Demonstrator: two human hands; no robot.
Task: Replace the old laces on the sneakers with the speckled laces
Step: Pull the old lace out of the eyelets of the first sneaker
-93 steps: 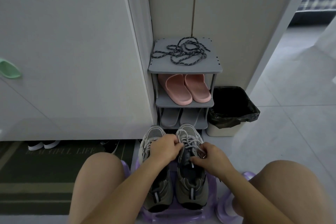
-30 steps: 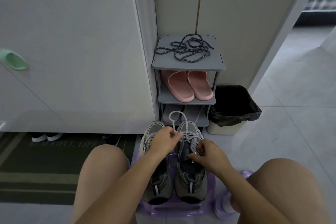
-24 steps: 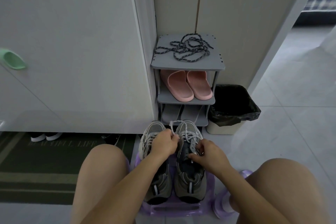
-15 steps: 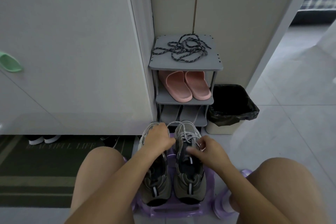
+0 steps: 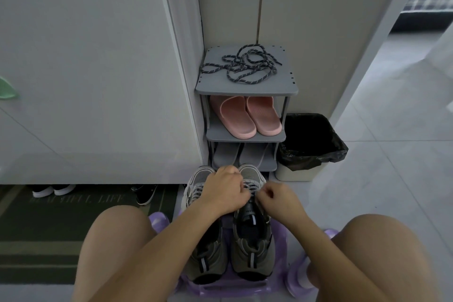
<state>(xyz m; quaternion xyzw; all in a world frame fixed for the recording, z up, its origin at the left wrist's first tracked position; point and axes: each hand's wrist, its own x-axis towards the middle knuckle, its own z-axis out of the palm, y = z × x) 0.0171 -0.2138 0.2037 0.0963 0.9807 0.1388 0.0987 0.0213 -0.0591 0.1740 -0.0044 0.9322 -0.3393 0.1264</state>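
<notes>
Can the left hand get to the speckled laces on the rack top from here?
Probably yes: the speckled laces lie loose on the open top shelf, straight ahead with nothing in between. But the left hand is busy, its fingers curled on the old lace of the right sneaker.

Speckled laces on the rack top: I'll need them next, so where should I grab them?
Pinch the speckled laces where the loops pile up mid-tangle, reaching from the front and above: they lie loose and flat on the rack's top shelf, with walls behind and to the left.
</notes>
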